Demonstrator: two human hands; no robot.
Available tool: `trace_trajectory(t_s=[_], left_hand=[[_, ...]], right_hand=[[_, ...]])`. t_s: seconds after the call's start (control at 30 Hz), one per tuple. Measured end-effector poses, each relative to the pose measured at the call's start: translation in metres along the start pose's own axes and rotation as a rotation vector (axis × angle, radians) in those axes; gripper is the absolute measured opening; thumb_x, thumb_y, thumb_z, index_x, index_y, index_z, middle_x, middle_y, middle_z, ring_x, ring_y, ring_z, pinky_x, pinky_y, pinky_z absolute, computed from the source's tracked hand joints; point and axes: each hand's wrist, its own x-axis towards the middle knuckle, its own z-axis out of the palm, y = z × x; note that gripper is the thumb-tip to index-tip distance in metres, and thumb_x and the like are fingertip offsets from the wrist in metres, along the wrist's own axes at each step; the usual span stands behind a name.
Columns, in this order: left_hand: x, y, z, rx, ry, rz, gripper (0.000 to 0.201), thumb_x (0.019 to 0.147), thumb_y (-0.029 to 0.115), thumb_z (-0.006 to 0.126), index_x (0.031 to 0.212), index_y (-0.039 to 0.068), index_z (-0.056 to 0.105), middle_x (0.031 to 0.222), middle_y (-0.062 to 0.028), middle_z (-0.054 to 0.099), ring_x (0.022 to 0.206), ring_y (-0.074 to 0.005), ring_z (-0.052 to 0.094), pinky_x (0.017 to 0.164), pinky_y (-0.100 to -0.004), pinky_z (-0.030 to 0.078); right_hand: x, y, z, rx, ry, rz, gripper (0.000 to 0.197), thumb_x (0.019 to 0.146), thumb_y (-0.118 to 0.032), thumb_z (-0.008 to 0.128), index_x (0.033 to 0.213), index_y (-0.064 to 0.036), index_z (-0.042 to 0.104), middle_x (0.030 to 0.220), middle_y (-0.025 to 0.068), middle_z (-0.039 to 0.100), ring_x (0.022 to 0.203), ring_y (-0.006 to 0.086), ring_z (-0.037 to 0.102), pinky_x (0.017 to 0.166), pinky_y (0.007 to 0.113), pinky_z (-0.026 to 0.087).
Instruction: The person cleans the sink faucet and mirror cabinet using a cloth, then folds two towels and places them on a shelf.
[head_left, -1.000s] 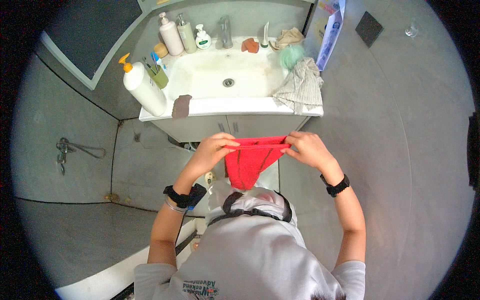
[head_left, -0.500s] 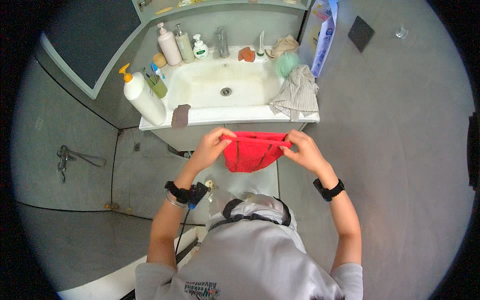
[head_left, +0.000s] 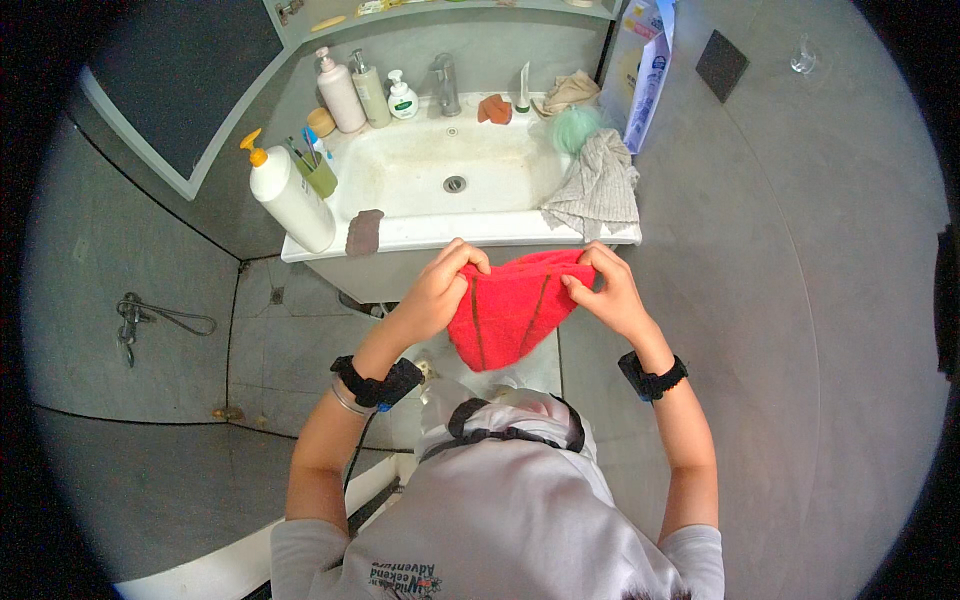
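Observation:
In front of the sink cabinet I hold a red bath mitt point(head_left: 508, 318), a cloth pouch with two dark stripes down its side. My left hand point(head_left: 436, 292) pinches the left end of its upper rim. At the right end my right hand point(head_left: 614, 300) grips the same rim between thumb and fingers. The mitt hangs down between both hands, its mouth upward and its lower edge narrowed. Just beyond it is the front edge of the white sink point(head_left: 470, 232), and a brown cloth point(head_left: 364, 232) drapes over that edge on the left.
A white pump bottle point(head_left: 290, 200) and a green toothbrush cup point(head_left: 318, 176) stand left of the basin. Several bottles and a faucet point(head_left: 446, 85) line the back. A grey cloth point(head_left: 598, 188) and green bath puff point(head_left: 574, 130) lie right. A mirror door point(head_left: 180, 80) hangs open.
The mitt has come slightly nearer the sink at its rim and hangs longer, its lower edge dropping. My left hand has moved right and turned, fingers curled over the rim; my right hand has risen slightly.

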Motion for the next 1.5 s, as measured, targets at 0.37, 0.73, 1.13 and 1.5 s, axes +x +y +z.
trace_trajectory(t_s=[0.37, 0.73, 1.13, 1.5], left_hand=[[0.003, 0.007, 0.002, 0.208, 0.048, -0.031, 0.028, 0.074, 0.015, 0.068, 0.095, -0.001, 0.057, 0.085, -0.0087, 0.050, 0.077, -0.0191, 0.052, 0.071, -0.0270, 0.042], [0.018, 0.065, -0.009, -0.104, -0.025, -0.057, 0.015, 0.078, 0.011, 0.062, 0.085, -0.001, 0.055, 0.073, -0.0047, 0.058, 0.068, -0.0084, 0.051, 0.065, -0.0239, 0.043], [0.037, 0.053, -0.025, -0.853, -0.051, 0.044, 0.020, 0.085, 0.016, 0.055, 0.096, 0.000, 0.052, 0.100, -0.0061, 0.056, 0.089, -0.0125, 0.054, 0.082, -0.0263, 0.042], [-0.017, -0.078, 0.054, -1.617, -0.079, -0.551, 0.055, 0.090, 0.040, 0.042, 0.130, 0.004, 0.035, 0.133, -0.0102, 0.039, 0.119, -0.0257, 0.042, 0.102, -0.0429, 0.029]], right_hand=[[-0.003, -0.009, 0.008, 0.240, 0.126, 0.125, 0.018, 0.073, -0.004, 0.065, 0.089, -0.0006, 0.058, 0.087, 0.0059, 0.056, 0.083, 0.0148, 0.054, 0.072, 0.026, 0.045], [-0.020, -0.017, -0.012, 0.501, -0.038, 0.182, 0.076, 0.061, -0.013, 0.079, 0.124, -0.0018, 0.040, 0.119, 0.0077, 0.048, 0.113, 0.0182, 0.044, 0.097, 0.033, 0.034], [-0.043, -0.010, 0.008, 0.683, -0.257, 0.423, 0.053, 0.076, -0.010, 0.068, 0.122, -0.0015, 0.043, 0.116, 0.0053, 0.053, 0.106, 0.0149, 0.048, 0.092, 0.033, 0.039], [-0.044, 0.009, 0.015, 1.016, -0.020, 0.661, 0.043, 0.082, -0.013, 0.061, 0.119, 0.0016, 0.045, 0.114, 0.0102, 0.054, 0.103, 0.0180, 0.053, 0.087, 0.033, 0.044]])
